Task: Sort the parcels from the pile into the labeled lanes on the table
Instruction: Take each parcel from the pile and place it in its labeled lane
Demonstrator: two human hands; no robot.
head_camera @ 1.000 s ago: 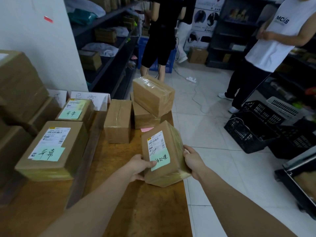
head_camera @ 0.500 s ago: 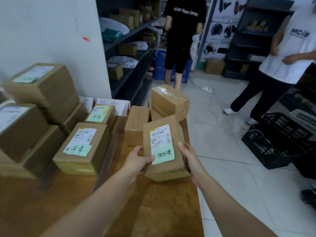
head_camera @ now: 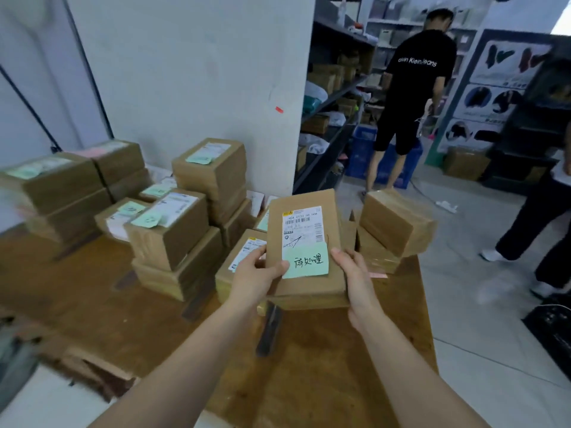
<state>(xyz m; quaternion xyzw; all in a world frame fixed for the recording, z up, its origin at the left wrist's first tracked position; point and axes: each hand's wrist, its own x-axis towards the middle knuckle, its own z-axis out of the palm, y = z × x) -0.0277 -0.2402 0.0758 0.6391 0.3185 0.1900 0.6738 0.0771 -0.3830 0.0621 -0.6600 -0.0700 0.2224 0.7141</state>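
Observation:
I hold a brown cardboard parcel [head_camera: 304, 230] up over the wooden table [head_camera: 324, 366]. It carries a white shipping label and a green handwritten note. My left hand [head_camera: 258, 278] grips its left edge, thumb on the green note. My right hand [head_camera: 355, 278] grips its right edge. A pile of two plain taped parcels [head_camera: 394, 223] sits at the table's right edge. Sorted parcels with green notes [head_camera: 173, 223] stand in stacks to the left, and one labeled parcel [head_camera: 238, 261] lies just behind my left hand.
Dark strips [head_camera: 270, 329] divide the tabletop into lanes. A white pillar [head_camera: 191, 72] rises behind the stacks. Two people stand on the tiled floor, one in black [head_camera: 411, 97] by the shelves, one at the far right [head_camera: 540, 217]. A black crate [head_camera: 553, 332] sits low right.
The view has swung left and the parcel has risen and moved left with both hands, now upright above the labeled parcel. More stacks on the left have come into view.

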